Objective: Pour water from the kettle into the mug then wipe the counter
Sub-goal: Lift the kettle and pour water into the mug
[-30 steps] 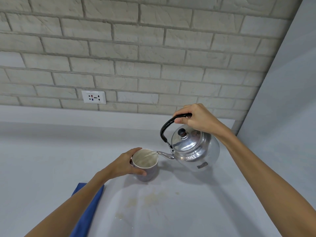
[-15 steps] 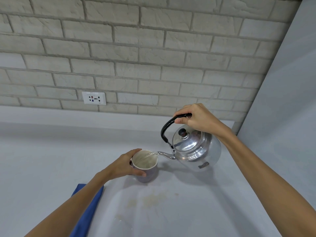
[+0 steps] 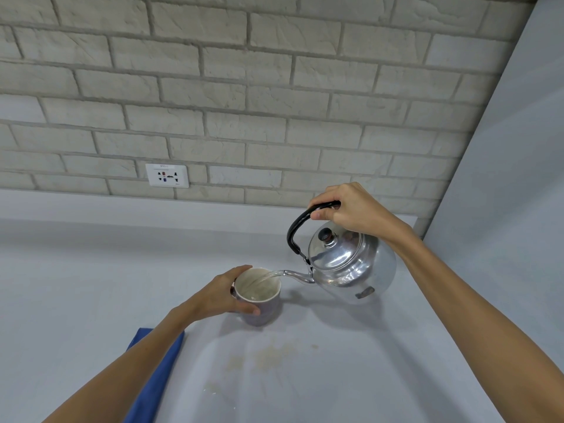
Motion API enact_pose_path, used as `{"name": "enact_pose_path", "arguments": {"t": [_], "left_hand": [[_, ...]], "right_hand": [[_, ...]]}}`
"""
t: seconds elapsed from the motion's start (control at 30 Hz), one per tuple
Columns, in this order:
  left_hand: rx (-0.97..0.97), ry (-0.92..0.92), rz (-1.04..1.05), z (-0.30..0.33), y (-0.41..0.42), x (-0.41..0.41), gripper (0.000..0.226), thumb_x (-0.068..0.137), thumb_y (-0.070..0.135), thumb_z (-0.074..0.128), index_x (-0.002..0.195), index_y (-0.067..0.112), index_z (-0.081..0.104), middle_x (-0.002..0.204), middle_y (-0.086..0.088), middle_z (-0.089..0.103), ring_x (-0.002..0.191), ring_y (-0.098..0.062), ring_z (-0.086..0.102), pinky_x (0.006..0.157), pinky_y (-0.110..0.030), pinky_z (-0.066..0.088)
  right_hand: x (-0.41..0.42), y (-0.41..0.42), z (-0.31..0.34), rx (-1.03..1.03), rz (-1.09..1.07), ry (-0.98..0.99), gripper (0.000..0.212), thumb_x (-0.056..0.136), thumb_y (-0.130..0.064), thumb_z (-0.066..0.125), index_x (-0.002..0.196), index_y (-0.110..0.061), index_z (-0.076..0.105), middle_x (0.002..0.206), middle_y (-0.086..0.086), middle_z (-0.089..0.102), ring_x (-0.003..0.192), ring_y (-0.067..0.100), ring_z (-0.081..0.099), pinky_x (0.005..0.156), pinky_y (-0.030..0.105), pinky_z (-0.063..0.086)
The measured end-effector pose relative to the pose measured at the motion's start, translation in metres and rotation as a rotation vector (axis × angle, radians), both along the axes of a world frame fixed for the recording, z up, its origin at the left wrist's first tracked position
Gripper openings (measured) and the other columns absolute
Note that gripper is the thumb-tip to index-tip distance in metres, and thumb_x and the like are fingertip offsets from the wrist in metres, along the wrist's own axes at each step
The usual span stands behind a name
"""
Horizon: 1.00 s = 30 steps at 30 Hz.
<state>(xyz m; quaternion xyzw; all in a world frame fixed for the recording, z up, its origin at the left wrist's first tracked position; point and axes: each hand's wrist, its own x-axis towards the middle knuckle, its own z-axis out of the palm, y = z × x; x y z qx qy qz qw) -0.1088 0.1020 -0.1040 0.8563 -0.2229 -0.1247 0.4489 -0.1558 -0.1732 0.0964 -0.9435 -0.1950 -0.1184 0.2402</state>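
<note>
On the left of the table [image 3: 76,300], a blue cloth [image 3: 152,370] lies flat, partly hidden under your left forearm and not yet picked up. Your left hand [image 3: 219,297] is wrapped around the mug [image 3: 259,300], fingers and thumb closed on its side, steadying it where it stands. A thin stream of water [image 3: 268,276] runs from the spout into the mug; how full it is I cannot tell for sure, though it looks only partly filled. To the right, the kettle [image 3: 351,270] hangs tilted above the table, lid on, with your right hand [image 3: 348,209] clenched around its black handle [image 3: 294,230]. Just in front of the mug, pale brownish stains [image 3: 271,355] mark the table. So the pouring is under way, and the wiping is all still ahead of you.
</note>
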Motion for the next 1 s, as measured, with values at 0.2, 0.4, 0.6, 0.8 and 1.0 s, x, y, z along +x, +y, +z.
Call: {"name": "enact_pose_path", "arguments": {"t": [0.2,0.4,0.6,0.8,1.0], "left_hand": [[0.001,-0.002,0.003,-0.0014,-0.0006,0.0015,0.095,0.041,0.058,0.089,0.124,0.049,0.043,0.117,0.020,0.058,0.102,-0.005,0.061,0.086,-0.022,0.053],[0.015,-0.018,0.002,-0.0022,-0.0004,0.0027,0.094,0.041,0.058,0.089,0.122,0.051,0.042,0.117,0.021,0.058,0.105,-0.005,0.060,0.087,-0.023,0.053],[0.018,-0.023,0.007,-0.0014,-0.0006,0.0019,0.085,0.041,0.059,0.089,0.111,0.063,0.041,0.115,0.025,0.057,0.103,0.004,0.058,0.080,-0.015,0.051],[0.013,-0.015,0.001,-0.0005,-0.0002,0.0008,0.089,0.042,0.057,0.089,0.117,0.058,0.042,0.117,0.023,0.057,0.104,0.000,0.059,0.086,-0.020,0.052],[0.004,-0.011,-0.004,0.0012,-0.0007,-0.0003,0.093,0.045,0.053,0.090,0.125,0.047,0.043,0.118,0.020,0.057,0.104,-0.005,0.060,0.087,-0.021,0.052]], "right_hand": [[0.0018,-0.0016,0.0003,0.001,-0.004,0.004,0.013,0.083,-0.023,0.070,0.095,-0.024,0.074,0.089,-0.002,0.069,0.076,0.010,0.056,0.067,0.016,0.037],[0.0030,-0.0025,0.0014,-0.007,-0.004,0.003,0.013,0.082,-0.023,0.070,0.095,-0.024,0.074,0.085,-0.010,0.065,0.074,-0.002,0.055,0.064,0.008,0.035],[0.0040,-0.0017,0.0027,-0.028,0.003,-0.006,0.013,0.082,-0.024,0.070,0.095,-0.024,0.074,0.082,-0.009,0.064,0.076,0.003,0.055,0.066,0.014,0.035],[0.0038,-0.0016,0.0036,-0.030,0.008,-0.005,0.013,0.082,-0.023,0.070,0.094,-0.024,0.074,0.083,-0.007,0.065,0.078,0.007,0.056,0.068,0.016,0.037],[0.0044,-0.0002,0.0042,-0.036,0.014,-0.005,0.014,0.082,-0.023,0.071,0.095,-0.023,0.074,0.084,-0.005,0.066,0.078,0.007,0.056,0.067,0.016,0.038]]}}
